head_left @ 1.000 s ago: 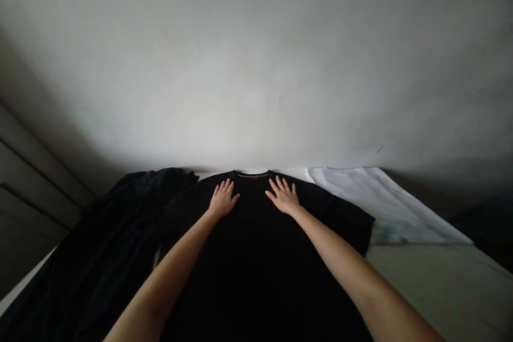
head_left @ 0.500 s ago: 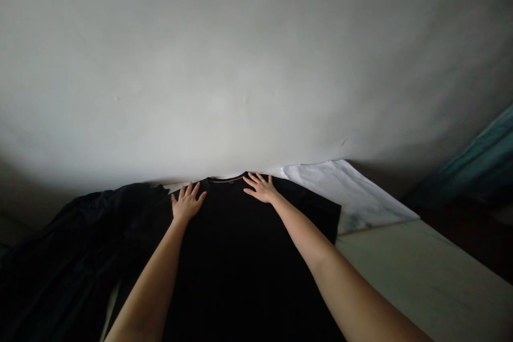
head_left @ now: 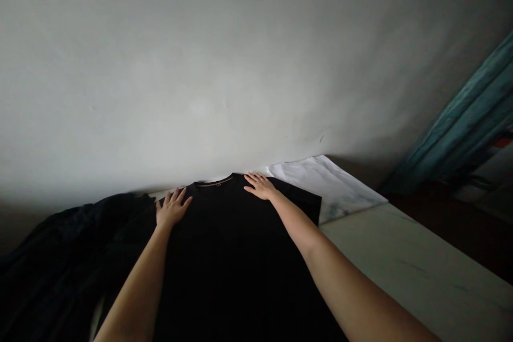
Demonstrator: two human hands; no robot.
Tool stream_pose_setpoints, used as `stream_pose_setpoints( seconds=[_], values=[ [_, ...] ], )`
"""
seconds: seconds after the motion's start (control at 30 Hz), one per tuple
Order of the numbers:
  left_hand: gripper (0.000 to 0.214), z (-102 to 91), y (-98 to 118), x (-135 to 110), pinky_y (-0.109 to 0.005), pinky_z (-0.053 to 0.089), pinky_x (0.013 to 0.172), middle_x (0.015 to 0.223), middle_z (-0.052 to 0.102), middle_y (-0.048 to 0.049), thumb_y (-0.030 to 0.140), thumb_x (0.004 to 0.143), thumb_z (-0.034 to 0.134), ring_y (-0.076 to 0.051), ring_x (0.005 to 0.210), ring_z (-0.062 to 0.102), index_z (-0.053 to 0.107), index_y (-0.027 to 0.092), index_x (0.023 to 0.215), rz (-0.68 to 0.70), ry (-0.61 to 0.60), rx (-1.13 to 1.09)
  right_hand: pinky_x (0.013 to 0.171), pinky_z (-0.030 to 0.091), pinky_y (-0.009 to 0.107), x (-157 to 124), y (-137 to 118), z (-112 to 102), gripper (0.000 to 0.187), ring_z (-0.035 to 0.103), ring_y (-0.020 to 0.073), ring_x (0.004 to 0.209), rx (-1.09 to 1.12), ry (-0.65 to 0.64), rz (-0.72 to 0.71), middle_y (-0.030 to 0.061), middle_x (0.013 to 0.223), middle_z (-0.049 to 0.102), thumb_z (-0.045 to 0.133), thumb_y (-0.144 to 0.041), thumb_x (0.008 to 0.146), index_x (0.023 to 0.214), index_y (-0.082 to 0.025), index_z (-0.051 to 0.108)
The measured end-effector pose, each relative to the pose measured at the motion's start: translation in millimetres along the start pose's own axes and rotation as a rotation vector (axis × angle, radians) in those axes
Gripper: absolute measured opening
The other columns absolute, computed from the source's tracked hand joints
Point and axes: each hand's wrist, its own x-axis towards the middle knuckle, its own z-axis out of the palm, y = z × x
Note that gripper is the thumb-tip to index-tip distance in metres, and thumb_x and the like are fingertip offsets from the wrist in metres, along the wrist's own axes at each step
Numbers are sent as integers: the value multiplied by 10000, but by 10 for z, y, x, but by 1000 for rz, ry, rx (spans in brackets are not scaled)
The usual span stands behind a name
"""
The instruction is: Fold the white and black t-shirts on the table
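Note:
A black T-shirt (head_left: 228, 256) lies spread out in front of me, its collar toward the wall. On its left shoulder area rests my left hand (head_left: 171, 209), palm down with the fingers spread. My right hand (head_left: 259, 187) lies flat on the other shoulder, just right of the collar, fingers stretched out. Neither hand grips the cloth. Both forearms reach across the shirt and cover parts of its sides. The lower end of the shirt runs out of view.
A heap of dark clothing (head_left: 76, 240) lies to the left. White cloth (head_left: 316, 181) lies at the back right, partly beneath the shirt's sleeve. The pale, marbled table (head_left: 409, 256) meets a bare wall (head_left: 208, 75) behind. A teal curtain-like form (head_left: 452, 123) stands at the right.
The view has turned somewhat to the right, so the shirt and cloth appear further left. My right hand has slid outward along the shoulder, slightly away from the collar; my left stays flat.

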Motion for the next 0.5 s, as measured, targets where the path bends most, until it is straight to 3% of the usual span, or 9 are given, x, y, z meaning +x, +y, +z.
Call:
stream_pose_setpoints(
  seconds=[0.13,0.5],
  values=[
    [625,30,-39,22,-641,181,1143,1632,189,-32,553,965,230,-343,1484,191,259,316,1543,26,18,7,1211,97,429,-47,120,9,732,123,255,1502,-31,14,28,19,1641,139,214,-637,959,1568,-233,202],
    [628,113,-21,10,-648,191,1134,1623,223,-33,574,956,259,-348,1477,210,304,318,1529,27,75,-27,1208,109,433,-69,111,59,705,141,253,1499,-60,54,21,26,1637,164,199,-600,963,1559,-227,244]
  ],
)
